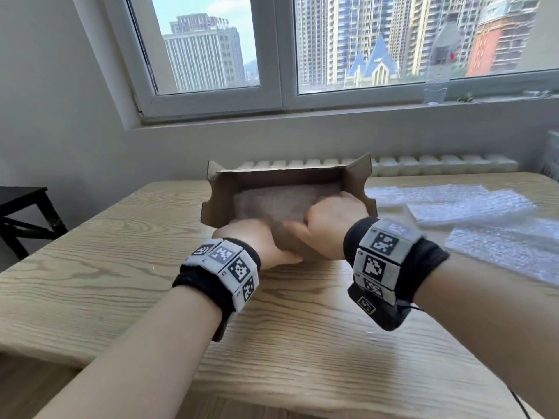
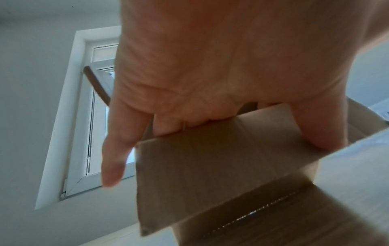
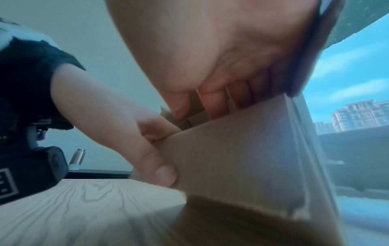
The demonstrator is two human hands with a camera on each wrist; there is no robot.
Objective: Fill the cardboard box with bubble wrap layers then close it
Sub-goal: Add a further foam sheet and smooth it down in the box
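Observation:
A shallow brown cardboard box (image 1: 358, 179) sits open in the middle of the wooden table (image 1: 121, 252), its side flaps standing up. A greyish bubble wrap layer (image 1: 272, 201) lies inside it. Both hands are at the near flap (image 1: 290, 246). My left hand (image 1: 257, 240) grips the flap (image 2: 210, 174) with fingers behind it and thumb in front, little finger sticking out past its edge. My right hand (image 1: 329, 225) holds the same flap (image 3: 231, 158), its fingers (image 3: 210, 103) hooked over the top edge. The fingertips of both hands are hidden behind the cardboard.
Several loose bubble wrap sheets (image 1: 459, 204) lie on the table to the right of the box. A black stool (image 1: 24, 213) stands off the table's left side. Behind the box are a radiator (image 1: 438, 166), the window, and a water bottle (image 1: 437, 74) on the sill.

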